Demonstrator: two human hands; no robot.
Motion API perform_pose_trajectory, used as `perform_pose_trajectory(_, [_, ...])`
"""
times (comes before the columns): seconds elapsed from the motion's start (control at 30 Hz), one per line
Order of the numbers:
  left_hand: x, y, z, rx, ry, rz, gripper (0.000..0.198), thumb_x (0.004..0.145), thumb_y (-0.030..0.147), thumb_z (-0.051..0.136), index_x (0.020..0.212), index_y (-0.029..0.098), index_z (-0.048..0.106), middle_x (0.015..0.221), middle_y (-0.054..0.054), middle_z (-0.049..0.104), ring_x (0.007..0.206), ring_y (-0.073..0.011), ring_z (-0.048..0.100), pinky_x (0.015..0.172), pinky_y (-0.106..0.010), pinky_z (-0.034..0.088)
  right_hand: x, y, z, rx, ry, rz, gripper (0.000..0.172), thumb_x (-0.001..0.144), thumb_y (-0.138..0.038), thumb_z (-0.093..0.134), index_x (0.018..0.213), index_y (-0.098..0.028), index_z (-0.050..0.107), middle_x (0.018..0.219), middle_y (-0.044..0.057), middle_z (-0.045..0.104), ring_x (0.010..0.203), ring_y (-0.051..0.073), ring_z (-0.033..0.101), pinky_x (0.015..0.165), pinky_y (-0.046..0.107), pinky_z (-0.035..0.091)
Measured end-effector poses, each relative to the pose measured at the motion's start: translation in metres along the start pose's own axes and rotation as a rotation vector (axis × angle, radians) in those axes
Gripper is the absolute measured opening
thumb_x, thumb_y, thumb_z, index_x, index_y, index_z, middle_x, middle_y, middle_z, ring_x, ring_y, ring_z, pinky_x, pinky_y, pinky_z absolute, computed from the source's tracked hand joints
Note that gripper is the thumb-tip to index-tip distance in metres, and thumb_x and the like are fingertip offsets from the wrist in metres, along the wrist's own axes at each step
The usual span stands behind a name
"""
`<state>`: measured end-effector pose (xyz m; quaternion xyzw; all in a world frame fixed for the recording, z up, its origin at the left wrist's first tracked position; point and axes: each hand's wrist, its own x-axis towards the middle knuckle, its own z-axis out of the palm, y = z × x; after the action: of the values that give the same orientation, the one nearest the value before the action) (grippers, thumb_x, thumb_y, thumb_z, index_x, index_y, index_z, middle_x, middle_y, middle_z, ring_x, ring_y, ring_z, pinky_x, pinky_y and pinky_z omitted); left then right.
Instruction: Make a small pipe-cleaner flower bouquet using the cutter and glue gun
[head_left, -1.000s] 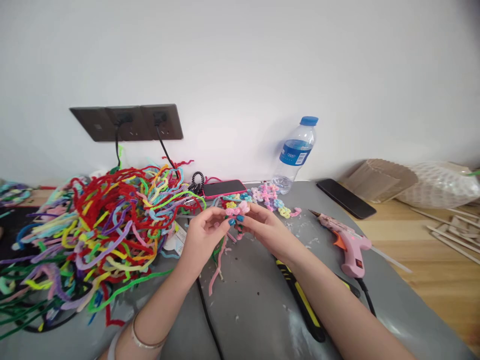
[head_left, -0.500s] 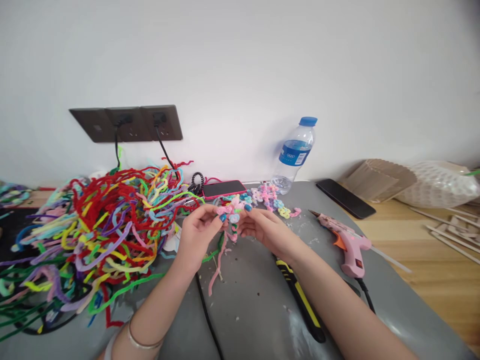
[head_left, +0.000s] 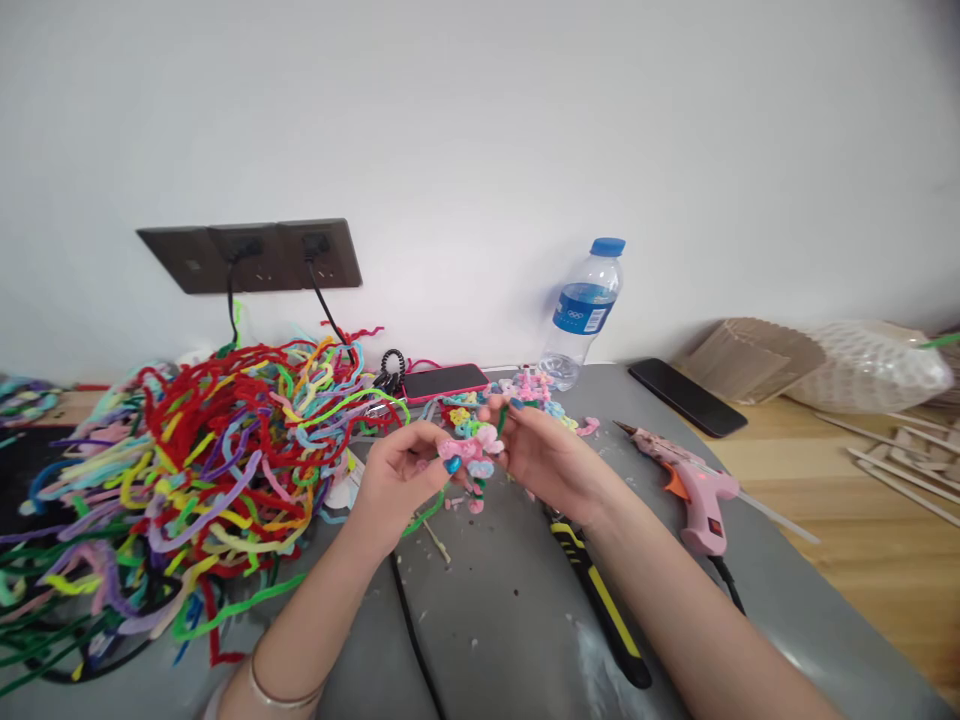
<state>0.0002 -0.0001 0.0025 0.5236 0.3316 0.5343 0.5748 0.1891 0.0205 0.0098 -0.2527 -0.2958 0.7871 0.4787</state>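
Pink flowers have moved lower, pinched in the left hand's fingertips.

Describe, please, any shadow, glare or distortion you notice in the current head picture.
Head view: soft shadow on the wall beside the bottle; same view, glints on the plastic wrap; same view, socket panel looks skewed, likely lens distortion.
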Motion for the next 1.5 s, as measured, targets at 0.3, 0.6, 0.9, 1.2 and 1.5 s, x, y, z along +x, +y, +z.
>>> perform_pose_trajectory(0.3, [0.0,0.001,-0.002,-0.084,-0.009,0.001,0.017,0.074,0.03,0.08,0.08,0.018,0.07,0.071,-0.001,0.066,0.061,-0.0124,0.064,0.056,-0.021,0.054,0.0,-0.016,-0.008,-0.17,0.256,-0.182,0.028,0.082,-0.046,0.065,0.091,-0.02,0.064,0.056,-0.006,0.047,0.049,0.01,0.042,0.048,0.022,0.035])
perform_pose_trajectory(0.6, [0.001,0.005,0.0,-0.082,0.041,-0.035,0.023,0.071,0.035,0.083,0.076,0.017,0.069,0.067,-0.001,0.066,0.058,-0.0128,0.063,0.056,-0.023,0.054,0.002,-0.008,-0.006,-0.429,0.228,-0.344,0.018,0.079,-0.033,0.061,0.089,-0.025,0.048,0.058,-0.008,0.043,0.05,0.011,0.033,0.048,0.024,0.028])
perform_pose_trajectory(0.9, [0.002,0.001,0.005,-0.058,0.09,-0.126,0.023,0.07,0.034,0.083,0.076,0.016,0.07,0.066,0.0,0.068,0.06,-0.0123,0.066,0.06,-0.021,0.055,0.001,-0.009,-0.008,-0.51,0.213,-0.483,0.026,0.086,-0.042,0.065,0.093,-0.026,0.046,0.069,-0.003,0.058,0.054,0.012,0.043,0.052,0.027,0.036])
perform_pose_trajectory(1.2, [0.004,0.004,0.011,-0.088,0.165,-0.206,0.027,0.064,0.034,0.086,0.074,0.016,0.069,0.067,-0.001,0.069,0.058,-0.012,0.065,0.059,-0.023,0.057,-0.003,-0.002,-0.006,-1.076,-0.005,-0.462,0.017,0.093,-0.029,0.052,0.084,-0.022,0.064,0.072,0.002,0.064,0.067,0.018,0.056,0.062,0.03,0.04])
perform_pose_trajectory(1.5, [0.003,0.004,0.011,-0.138,0.101,-0.227,0.027,0.067,0.036,0.084,0.078,0.016,0.071,0.07,-0.002,0.07,0.059,-0.0131,0.065,0.061,-0.026,0.058,-0.003,-0.007,-0.002,-0.861,-0.101,-0.452,0.029,0.085,-0.051,0.066,0.077,-0.024,0.074,0.078,0.006,0.068,0.075,0.022,0.06,0.071,0.035,0.047])
